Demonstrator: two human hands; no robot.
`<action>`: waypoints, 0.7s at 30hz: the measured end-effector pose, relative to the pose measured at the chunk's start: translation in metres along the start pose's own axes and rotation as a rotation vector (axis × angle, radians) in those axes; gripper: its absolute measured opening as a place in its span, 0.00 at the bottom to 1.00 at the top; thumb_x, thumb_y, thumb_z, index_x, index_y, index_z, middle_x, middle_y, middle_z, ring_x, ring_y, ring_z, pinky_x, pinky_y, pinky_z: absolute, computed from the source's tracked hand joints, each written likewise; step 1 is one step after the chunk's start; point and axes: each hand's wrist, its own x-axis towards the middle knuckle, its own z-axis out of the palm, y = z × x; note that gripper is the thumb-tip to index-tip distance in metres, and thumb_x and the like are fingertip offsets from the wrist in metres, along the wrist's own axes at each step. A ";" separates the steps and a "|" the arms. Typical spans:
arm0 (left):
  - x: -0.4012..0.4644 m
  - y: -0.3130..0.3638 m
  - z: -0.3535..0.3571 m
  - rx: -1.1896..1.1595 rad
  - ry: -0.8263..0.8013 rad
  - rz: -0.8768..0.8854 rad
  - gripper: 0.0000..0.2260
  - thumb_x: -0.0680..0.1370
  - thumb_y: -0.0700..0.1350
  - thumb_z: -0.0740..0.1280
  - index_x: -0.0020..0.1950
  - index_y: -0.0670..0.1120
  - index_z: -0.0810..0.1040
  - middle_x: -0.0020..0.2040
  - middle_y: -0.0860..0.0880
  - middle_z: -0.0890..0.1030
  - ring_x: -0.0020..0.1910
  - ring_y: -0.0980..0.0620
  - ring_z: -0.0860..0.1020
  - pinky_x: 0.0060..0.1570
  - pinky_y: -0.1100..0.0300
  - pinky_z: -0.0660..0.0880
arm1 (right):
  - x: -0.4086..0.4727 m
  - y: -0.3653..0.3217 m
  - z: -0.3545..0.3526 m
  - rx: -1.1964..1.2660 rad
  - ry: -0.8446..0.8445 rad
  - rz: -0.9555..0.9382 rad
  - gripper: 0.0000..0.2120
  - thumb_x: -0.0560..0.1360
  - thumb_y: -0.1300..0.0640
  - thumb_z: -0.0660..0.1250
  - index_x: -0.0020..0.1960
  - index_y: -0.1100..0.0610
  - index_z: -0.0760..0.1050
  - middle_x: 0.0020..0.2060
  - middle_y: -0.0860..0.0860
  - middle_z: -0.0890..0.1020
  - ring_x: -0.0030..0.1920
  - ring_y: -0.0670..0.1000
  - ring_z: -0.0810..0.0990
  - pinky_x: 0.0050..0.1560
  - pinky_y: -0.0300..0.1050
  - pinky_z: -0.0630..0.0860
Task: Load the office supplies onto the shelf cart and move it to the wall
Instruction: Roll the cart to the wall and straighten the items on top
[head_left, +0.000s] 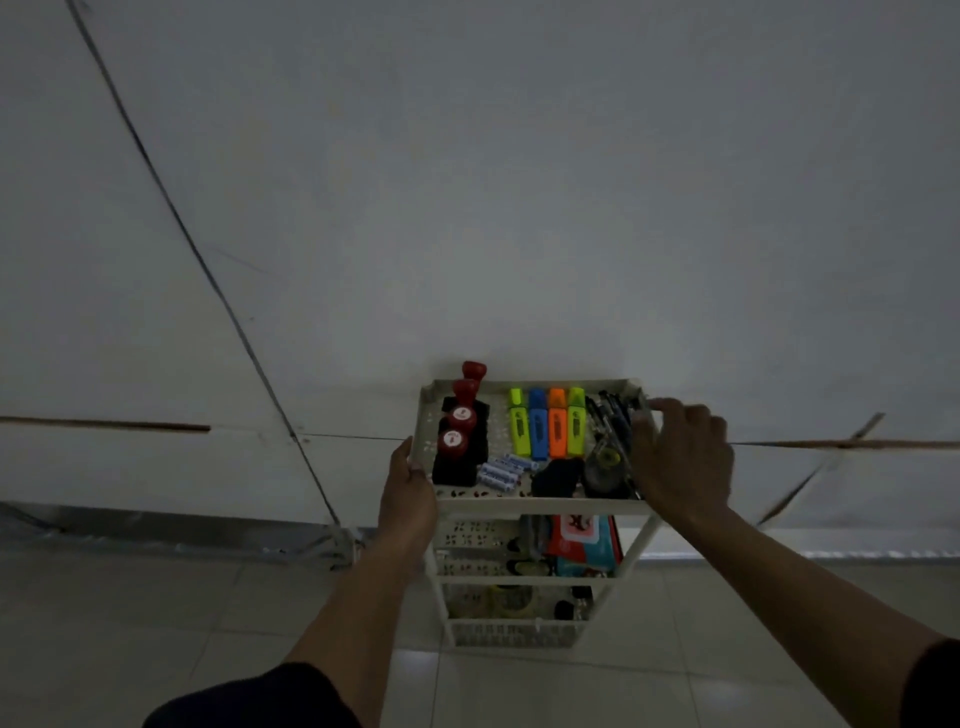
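Both of my hands are on the white shelf cart (530, 503), one at each side of its top tray. Left hand (410, 486) grips the tray's left rim, fingers curled over the edge beside the black stamp holder. Right hand (680, 457) rests over the right rim with the fingers bent down onto it, the fingertips near the far right corner; I cannot tell whether they close round the edge or only press on it. Ahead of me the pale wall (519, 208) fills most of the view, and the cart stands just in front of it, its far edge near the wall's foot, on a tiled floor (208, 623). Lower shelves hold more supplies, among them a red and teal packet (584, 540) on the middle shelf; the rest down there is too dim to name. On the top tray, the red-handled stamps (460, 421) stand in a row at the left, four highlighters (546, 423) in yellow, blue, orange and green lie side by side in the middle, and a bundle of dark pens (613, 415) lies along the right, just beside my right hand. Small white batteries (501, 470) lie near the front edge, next to a dark tape dispenser (602, 470).
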 end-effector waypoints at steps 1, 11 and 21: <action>0.000 0.000 0.000 0.002 0.000 0.006 0.18 0.84 0.51 0.51 0.74 0.52 0.65 0.70 0.47 0.73 0.65 0.46 0.72 0.56 0.58 0.66 | 0.007 -0.015 -0.002 0.045 0.008 -0.101 0.15 0.78 0.48 0.59 0.57 0.55 0.77 0.50 0.59 0.79 0.53 0.61 0.76 0.47 0.53 0.75; 0.004 -0.008 0.000 -0.084 -0.042 0.055 0.19 0.84 0.50 0.49 0.75 0.53 0.63 0.67 0.50 0.73 0.62 0.50 0.71 0.59 0.57 0.67 | 0.078 -0.169 0.042 0.287 -0.524 -0.427 0.18 0.81 0.56 0.60 0.70 0.56 0.71 0.72 0.55 0.70 0.70 0.54 0.69 0.70 0.43 0.64; 0.006 -0.013 -0.001 -0.056 -0.043 0.029 0.19 0.85 0.48 0.47 0.76 0.56 0.60 0.72 0.51 0.70 0.68 0.48 0.70 0.65 0.56 0.68 | 0.090 -0.186 0.064 0.040 -0.569 -0.455 0.12 0.78 0.61 0.62 0.55 0.67 0.79 0.55 0.60 0.82 0.54 0.58 0.80 0.56 0.48 0.77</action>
